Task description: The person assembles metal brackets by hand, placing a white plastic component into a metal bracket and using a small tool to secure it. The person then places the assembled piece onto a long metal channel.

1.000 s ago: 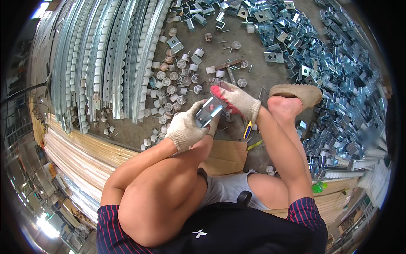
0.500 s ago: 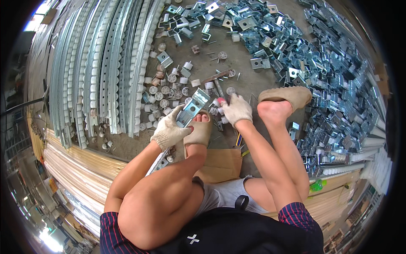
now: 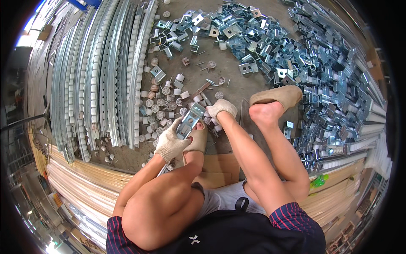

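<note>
My left hand (image 3: 172, 142), in a whitish knit glove, grips a shiny metal bracket piece (image 3: 191, 120) with holes in its face. The piece slants up and right above my left sandal (image 3: 198, 142). Part of a metal rail (image 3: 163, 170) shows below that hand, beside my leg. Just beyond the bracket's far end, my gloved right hand (image 3: 223, 108) is closed around the handle of a hammer (image 3: 198, 91) with a rusty brown bar-like head. Its fingers are partly hidden. White rollers (image 3: 160, 103) lie in a loose heap beside the bracket.
Long metal rails lined with white rollers (image 3: 99, 76) lie side by side at the left. A large pile of metal brackets (image 3: 330, 89) spreads along the far side and right. Cardboard (image 3: 220, 167) lies under my legs. A green bottle (image 3: 319, 181) is at the right.
The whole view has shifted slightly. My right hand, with the hammer, has moved closer to the bracket's far end. My left hand still holds the bracket.
</note>
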`<state>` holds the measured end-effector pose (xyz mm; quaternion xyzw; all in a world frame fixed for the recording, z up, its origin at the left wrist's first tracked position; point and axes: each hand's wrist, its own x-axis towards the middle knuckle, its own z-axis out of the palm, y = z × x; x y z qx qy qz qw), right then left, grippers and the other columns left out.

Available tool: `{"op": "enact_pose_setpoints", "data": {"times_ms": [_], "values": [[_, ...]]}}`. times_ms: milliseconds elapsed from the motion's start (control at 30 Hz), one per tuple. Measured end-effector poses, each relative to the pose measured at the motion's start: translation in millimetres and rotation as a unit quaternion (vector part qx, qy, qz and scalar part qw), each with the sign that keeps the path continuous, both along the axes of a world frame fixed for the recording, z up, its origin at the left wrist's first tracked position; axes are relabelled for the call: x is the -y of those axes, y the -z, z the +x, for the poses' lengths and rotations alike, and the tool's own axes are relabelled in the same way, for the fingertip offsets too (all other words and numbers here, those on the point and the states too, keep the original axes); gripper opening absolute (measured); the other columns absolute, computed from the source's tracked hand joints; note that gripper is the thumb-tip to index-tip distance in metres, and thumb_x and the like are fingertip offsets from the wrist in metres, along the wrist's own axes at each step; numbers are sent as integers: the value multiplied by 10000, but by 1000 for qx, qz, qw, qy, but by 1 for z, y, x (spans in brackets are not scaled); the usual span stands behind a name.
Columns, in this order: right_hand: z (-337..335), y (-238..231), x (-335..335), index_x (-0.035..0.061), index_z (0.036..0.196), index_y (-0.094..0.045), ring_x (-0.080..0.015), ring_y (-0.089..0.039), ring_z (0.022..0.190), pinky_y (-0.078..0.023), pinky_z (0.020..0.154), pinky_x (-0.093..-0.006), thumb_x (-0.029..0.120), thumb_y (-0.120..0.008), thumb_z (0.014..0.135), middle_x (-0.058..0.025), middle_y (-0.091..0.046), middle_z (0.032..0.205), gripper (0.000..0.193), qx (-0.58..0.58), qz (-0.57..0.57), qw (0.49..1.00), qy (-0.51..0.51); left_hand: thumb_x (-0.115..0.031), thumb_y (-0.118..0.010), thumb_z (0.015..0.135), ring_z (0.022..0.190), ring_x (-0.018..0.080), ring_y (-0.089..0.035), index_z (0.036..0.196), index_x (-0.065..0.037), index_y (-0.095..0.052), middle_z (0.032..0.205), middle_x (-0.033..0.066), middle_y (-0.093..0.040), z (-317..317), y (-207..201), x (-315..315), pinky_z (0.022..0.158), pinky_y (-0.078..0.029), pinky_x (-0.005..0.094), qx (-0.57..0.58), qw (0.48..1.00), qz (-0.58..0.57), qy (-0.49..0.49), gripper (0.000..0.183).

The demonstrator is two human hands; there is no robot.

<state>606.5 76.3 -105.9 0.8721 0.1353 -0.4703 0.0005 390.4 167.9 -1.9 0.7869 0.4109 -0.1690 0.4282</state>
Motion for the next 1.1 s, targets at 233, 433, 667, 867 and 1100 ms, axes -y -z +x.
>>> {"op": "enact_pose_setpoints", "data": {"times_ms": [233, 433, 667, 867, 1100], "values": [[-3, 6, -3, 110, 1276, -775, -329, -681, 1299, -535, 1065, -442, 315, -713, 861, -193, -720, 1357, 467, 41, 10, 999, 24, -322, -853, 735, 1182, 403, -694, 1547, -144, -506, 1264, 236, -717, 4, -7, 0, 1030, -535, 454, 4, 1000, -1, -7, 902], [1, -1, -8, 122, 1282, -762, -363, -710, 1225, -536, 1056, -461, 286, -698, 879, -186, -726, 1341, 439, 20, 40, 999, -25, -328, -866, 713, 1135, 386, -715, 1533, -149, -521, 1242, 231, -725, -5, 7, -5, 981, -561, 449, 9, 1000, 15, 3, 907], [-1, 13, 54, 69, 1284, -532, -338, -769, 872, -583, 660, -441, 279, -507, 1084, -211, -761, 1060, 292, 101, 300, 943, 99, -358, -840, 730, 1215, 404, -682, 1544, -144, -509, 1309, 234, -705, -7, 6, -15, 1037, -540, 451, 17, 1000, 4, -9, 905], [5, -88, 112, 127, 1320, -564, -83, -537, 537, -429, 458, -258, 270, -499, 1138, 1, -595, 760, 240, -255, 366, 849, 284, -358, -841, 736, 1198, 412, -683, 1540, -153, -520, 1288, 241, -708, -7, 1, -15, 1029, -543, 465, 8, 1000, 2, -3, 890], [42, -88, 106, 124, 1417, -578, -94, -522, 504, -410, 441, -249, 210, -529, 1122, -22, -640, 769, 311, -89, 449, 818, 348, -305, -855, 742, 1131, 378, -722, 1535, -143, -514, 1186, 220, -740, -7, -10, -7, 975, -560, 455, 35, 999, -15, -13, 877]]}}
